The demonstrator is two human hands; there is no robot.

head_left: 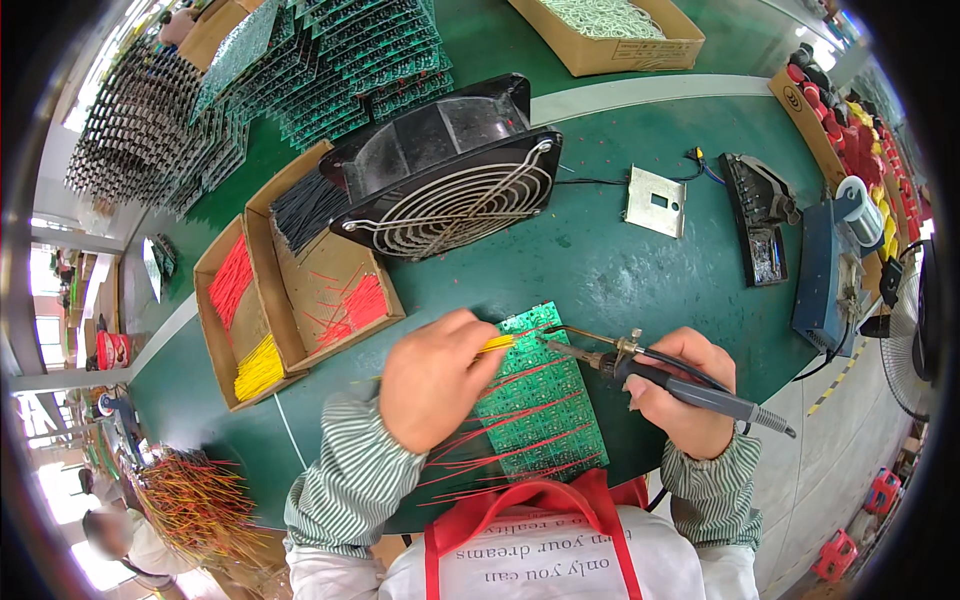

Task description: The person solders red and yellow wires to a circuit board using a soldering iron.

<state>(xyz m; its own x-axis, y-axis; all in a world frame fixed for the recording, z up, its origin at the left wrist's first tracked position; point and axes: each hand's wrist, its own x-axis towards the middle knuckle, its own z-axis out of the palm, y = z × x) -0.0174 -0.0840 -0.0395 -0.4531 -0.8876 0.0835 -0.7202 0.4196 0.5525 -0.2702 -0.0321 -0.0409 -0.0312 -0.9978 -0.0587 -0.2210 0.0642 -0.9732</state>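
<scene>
Yellow wires (497, 343) pinched in left hand (432, 380), soldering iron (700, 393) gripped in right hand (697, 422); soldering step probably needs steady alignment next.

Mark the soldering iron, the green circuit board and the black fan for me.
Soldering iron (692, 393): head view, on its grey handle.
Green circuit board (546, 388): head view, middle of its upper face.
Black fan (452, 208): head view, on its wire grille.

Circuit board (535, 392) before fan (450, 205), box (328, 262) perhaps against fan's left
</scene>
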